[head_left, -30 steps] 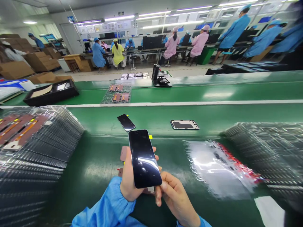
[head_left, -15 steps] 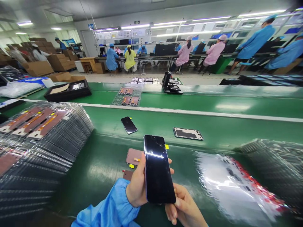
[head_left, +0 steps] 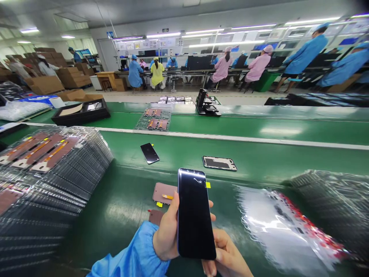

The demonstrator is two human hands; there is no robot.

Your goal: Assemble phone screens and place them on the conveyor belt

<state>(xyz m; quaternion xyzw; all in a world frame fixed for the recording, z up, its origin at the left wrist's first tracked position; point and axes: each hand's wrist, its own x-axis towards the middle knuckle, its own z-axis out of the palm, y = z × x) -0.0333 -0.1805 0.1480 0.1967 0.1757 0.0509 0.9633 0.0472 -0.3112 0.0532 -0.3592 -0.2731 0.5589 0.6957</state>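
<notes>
A phone (head_left: 196,215) with a glossy black screen faces me, tilted up, with a yellow tab at its upper right edge. My left hand (head_left: 167,234) is wrapped round it, thumb along the left edge and fingertips showing past the right edge. At the lower right corner, my right hand (head_left: 226,252) grips the phone between thumb and fingers. Just left of the phone lies a brown-backed screen panel (head_left: 164,192) with an orange flex cable and yellow tab. Partly hidden behind my left wrist is a smaller brown piece (head_left: 155,216).
Farther off on the green belt (head_left: 276,154) lie another phone screen (head_left: 150,153) and a phone frame (head_left: 219,163). Tall stacks of clear trays (head_left: 86,157) stand left, more trays (head_left: 337,192) right, beside a pile of clear plastic sheets (head_left: 276,227). Several people sit beyond.
The phone has moved slightly down and its screen reflection has shifted to the top. The phone screen and frame on the belt have slid left. Both hands keep their grip.
</notes>
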